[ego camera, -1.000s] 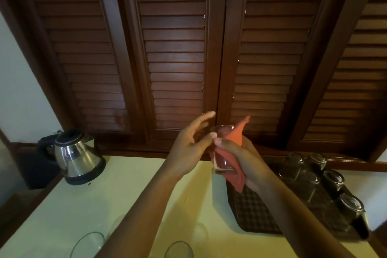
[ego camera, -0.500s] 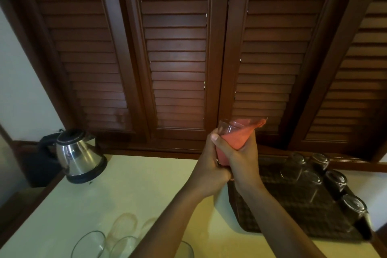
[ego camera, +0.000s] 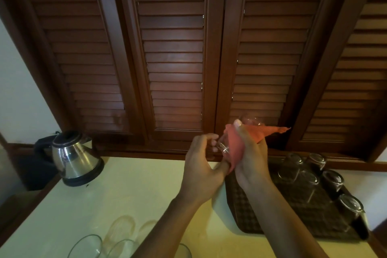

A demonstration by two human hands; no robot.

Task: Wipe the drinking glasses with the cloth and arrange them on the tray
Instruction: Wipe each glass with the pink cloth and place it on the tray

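Our right hand (ego camera: 250,159) wraps the orange-red cloth (ego camera: 236,144) round the clear drinking glass (ego camera: 225,146) to rub it; our left hand (ego camera: 201,163) pinches its base steady.

two bare forearms and hands (ego camera: 226,165), no sleeves.

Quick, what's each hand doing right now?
Left hand: fingers curled round the base of the glass, holding it.
Right hand: grips the red cloth against the glass.
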